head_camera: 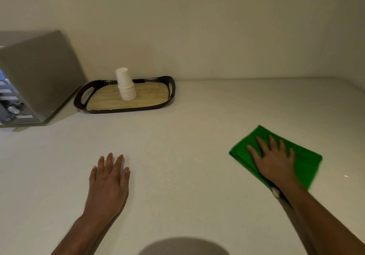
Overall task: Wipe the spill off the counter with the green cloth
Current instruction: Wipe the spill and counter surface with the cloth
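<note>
Green cloth (305,161) lies folded on the pale counter (187,136), near right, under your flat, spread right hand (274,161). Left hand (108,181) rests open. You appear mid-wipe; next, press and sweep, though no spill shows.
</note>
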Available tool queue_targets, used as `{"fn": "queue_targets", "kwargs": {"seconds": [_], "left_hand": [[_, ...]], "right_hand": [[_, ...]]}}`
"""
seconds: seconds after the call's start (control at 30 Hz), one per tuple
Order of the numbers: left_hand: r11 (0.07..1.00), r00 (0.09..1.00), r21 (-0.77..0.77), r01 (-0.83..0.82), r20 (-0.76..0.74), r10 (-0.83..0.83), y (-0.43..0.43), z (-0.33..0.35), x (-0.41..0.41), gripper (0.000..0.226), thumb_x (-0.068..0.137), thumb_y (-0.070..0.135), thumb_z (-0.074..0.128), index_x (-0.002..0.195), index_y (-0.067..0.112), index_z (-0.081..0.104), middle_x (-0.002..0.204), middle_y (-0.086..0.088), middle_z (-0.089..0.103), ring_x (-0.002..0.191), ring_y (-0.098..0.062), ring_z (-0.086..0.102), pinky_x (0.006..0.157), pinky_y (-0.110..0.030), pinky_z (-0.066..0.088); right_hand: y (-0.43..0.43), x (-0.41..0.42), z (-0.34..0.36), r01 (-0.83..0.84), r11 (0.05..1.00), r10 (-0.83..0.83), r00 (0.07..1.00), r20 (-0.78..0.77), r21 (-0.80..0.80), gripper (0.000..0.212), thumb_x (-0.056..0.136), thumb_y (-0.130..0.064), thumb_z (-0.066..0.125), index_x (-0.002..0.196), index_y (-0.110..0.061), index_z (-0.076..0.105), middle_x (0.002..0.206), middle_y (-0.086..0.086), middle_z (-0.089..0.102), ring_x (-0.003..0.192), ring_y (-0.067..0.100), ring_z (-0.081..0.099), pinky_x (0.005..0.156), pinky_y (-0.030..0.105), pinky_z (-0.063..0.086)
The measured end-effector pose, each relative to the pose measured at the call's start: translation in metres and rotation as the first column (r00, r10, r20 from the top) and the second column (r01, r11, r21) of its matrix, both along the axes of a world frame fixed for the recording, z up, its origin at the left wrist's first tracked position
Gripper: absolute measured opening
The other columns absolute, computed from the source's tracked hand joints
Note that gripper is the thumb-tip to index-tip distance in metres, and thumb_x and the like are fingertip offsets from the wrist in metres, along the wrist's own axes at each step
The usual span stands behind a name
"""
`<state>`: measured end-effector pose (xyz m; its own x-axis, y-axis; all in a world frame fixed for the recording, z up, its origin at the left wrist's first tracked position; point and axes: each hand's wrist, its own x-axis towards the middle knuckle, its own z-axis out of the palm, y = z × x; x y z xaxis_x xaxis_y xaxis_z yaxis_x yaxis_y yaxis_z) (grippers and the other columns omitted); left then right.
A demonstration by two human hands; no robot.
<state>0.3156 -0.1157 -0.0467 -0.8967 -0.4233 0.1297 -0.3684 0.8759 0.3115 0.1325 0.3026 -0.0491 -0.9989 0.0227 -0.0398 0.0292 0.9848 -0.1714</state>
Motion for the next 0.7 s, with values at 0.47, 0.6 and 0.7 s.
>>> {"fn": "queue_targets", "kwargs": {"seconds": [0.47, 0.6, 0.7], "left_hand": [[0.992, 0.992, 0.075, 0.105, -0.083, -0.099, 0.093, 0.017, -0.053, 0.065, 0.097, 0.047, 0.015, 0.150, 0.020, 0.041, 0.163, -0.011, 0.030, 0.155, -0.029, 0.012, 0.124, -0.047, 0.013], [0.988, 0.989, 0.078, 0.130, -0.079, -0.124, 0.114, 0.016, -0.068, 0.065, 0.099, 0.049, 0.011, 0.151, 0.021, 0.038, 0.164, -0.009, 0.027, 0.156, -0.026, 0.008, 0.126, -0.046, 0.010], [0.986, 0.986, 0.066, 0.156, -0.068, -0.151, 0.123, 0.014, -0.077, 0.069, 0.094, 0.049, 0.013, 0.152, 0.021, 0.037, 0.164, -0.009, 0.027, 0.156, -0.026, 0.009, 0.126, -0.046, 0.011]], "right_hand": [[-0.121, -0.026, 0.004, -0.419, 0.906, 0.419, 0.908, -0.006, -0.061, 0.078, 0.092, -0.078, 0.008, 0.156, -0.036, 0.021, 0.168, 0.008, 0.010, 0.154, 0.035, 0.003, 0.121, 0.061, -0.005], [-0.027, -0.087, -0.001, -0.156, 0.987, 0.156, 0.988, -0.002, -0.034, 0.079, 0.092, -0.078, 0.007, 0.157, -0.035, 0.020, 0.169, 0.009, 0.010, 0.153, 0.036, 0.007, 0.121, 0.063, 0.001], [0.065, -0.064, -0.004, 0.008, 1.000, -0.009, 1.000, -0.026, -0.013, 0.082, 0.089, -0.079, -0.001, 0.157, -0.037, 0.017, 0.168, 0.009, 0.011, 0.153, 0.036, 0.009, 0.121, 0.063, 0.007]]}}
